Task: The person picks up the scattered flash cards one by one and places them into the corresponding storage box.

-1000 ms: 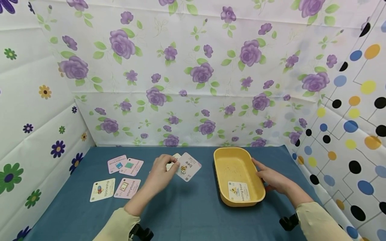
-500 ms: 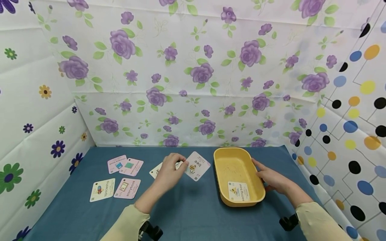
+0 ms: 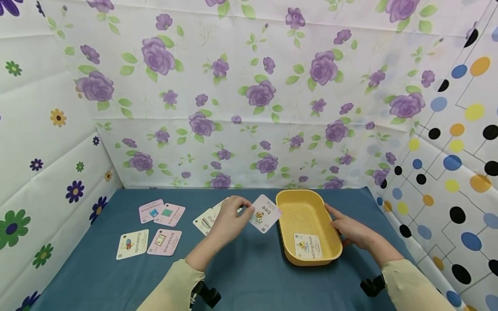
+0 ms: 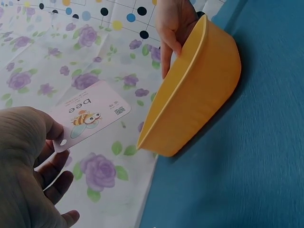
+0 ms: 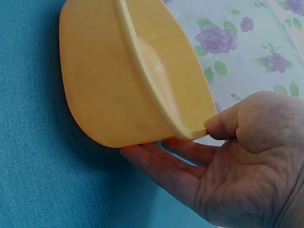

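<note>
My left hand (image 3: 229, 219) pinches a pale pink flash card (image 3: 265, 214) by one corner, between thumb and fingers. A bee picture and the word "bee" show on the card (image 4: 90, 114) in the left wrist view. In the head view its far corner overlaps the left rim of a yellow plastic basin (image 3: 299, 212). At the basin's right side my right hand (image 3: 352, 229) holds the wall. The right wrist view shows that thumb at the rim (image 5: 190, 134) and the fingers along the outside. A "sailing boat" card (image 3: 308, 246) lies inside the basin.
Cream cards (image 3: 205, 219) lie partly hidden behind my left hand. Further left are a "spaceship" card (image 3: 132, 244), a "storybook" card (image 3: 164, 242) and two overlapping pink cards. Patterned cloth walls (image 3: 249, 142) border the blue tabletop (image 3: 249, 276) at the back and sides.
My left hand has carried the bee card rightward to the basin's left rim, uncovering more of the cream cards behind it. The right hand and the basin stay put.
</note>
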A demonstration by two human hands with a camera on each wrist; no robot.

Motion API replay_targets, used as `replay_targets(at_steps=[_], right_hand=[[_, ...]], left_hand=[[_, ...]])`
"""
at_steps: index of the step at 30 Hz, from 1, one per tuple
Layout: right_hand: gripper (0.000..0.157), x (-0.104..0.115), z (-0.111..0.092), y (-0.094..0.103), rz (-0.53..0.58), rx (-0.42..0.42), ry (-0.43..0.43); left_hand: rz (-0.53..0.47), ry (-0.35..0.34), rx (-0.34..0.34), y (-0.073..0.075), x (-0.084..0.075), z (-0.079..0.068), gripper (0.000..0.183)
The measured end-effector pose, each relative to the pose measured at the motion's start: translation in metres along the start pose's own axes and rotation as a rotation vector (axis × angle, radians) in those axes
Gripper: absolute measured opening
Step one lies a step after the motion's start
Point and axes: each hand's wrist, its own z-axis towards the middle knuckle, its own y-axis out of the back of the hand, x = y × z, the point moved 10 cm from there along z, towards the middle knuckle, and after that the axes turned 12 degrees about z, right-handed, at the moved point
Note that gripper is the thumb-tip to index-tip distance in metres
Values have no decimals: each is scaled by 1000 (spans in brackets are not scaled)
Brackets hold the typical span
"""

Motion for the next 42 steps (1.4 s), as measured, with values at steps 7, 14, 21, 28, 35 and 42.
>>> replay_targets(at_steps=[7,14,21,28,35,42], right_hand=[[75,1,0,-1,9,-7,-1],[75,1,-1,-2,-2,13,3],[75,0,0,0,4,2,-3],[75,-1,2,1,-6,-1,-1],[75,-1,2,-1,5,19,-6],[75,-2,3,0,6,6,-6]], left_hand=[[-2,0,33,-12,-5,3,14],[-6,-10,47,-23,-16,8,14],[-11,-20,53,-34,-24,14,16],[-5,-9,76,-46,-27,19,17],[48,-21,78,-57,-35,26,16],[111,-21,97,-66,-46,31,17]])
